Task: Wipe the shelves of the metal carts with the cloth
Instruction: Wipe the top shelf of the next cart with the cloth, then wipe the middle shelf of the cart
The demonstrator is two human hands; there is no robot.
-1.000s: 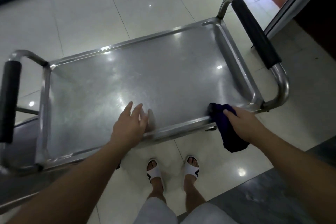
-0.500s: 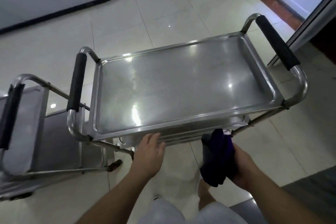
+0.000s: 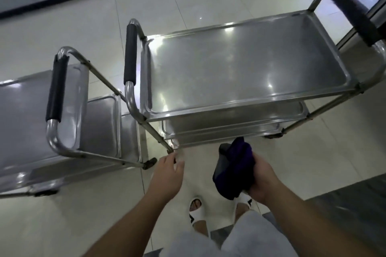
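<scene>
The right hand (image 3: 260, 181) is closed around a bunched dark purple cloth (image 3: 232, 170), fingers curled under it and the thumb side wrapped over, so that most of the fabric bulges out to the left of the palm and a peak of it sticks up toward the cart. The cloth is held in the air above the floor, just in front of the near edge of the right-hand cart (image 3: 246, 73) and touching none of its shelves. The left hand (image 3: 167, 175) holds nothing; its fingers are loosely spread and slightly bent, reaching forward with the fingertips just beside the foot of the cart's near left leg (image 3: 170, 149), though whether they actually touch it is hard to make out. The cart's top shelf (image 3: 250, 64) is a shiny steel tray with a raised rim, catching spots of light, and two lower shelves (image 3: 221, 127) peek out beneath its near edge. Black padded handles (image 3: 130, 54) stand at each end of it. A second steel cart (image 3: 27, 110) stands close beside it on the left, with its own black-padded handle (image 3: 56, 87). The two hands are near each other, level with one another, over pale floor tiles (image 3: 62, 27), and the person's feet in white sandals (image 3: 196, 213) show below them.
</scene>
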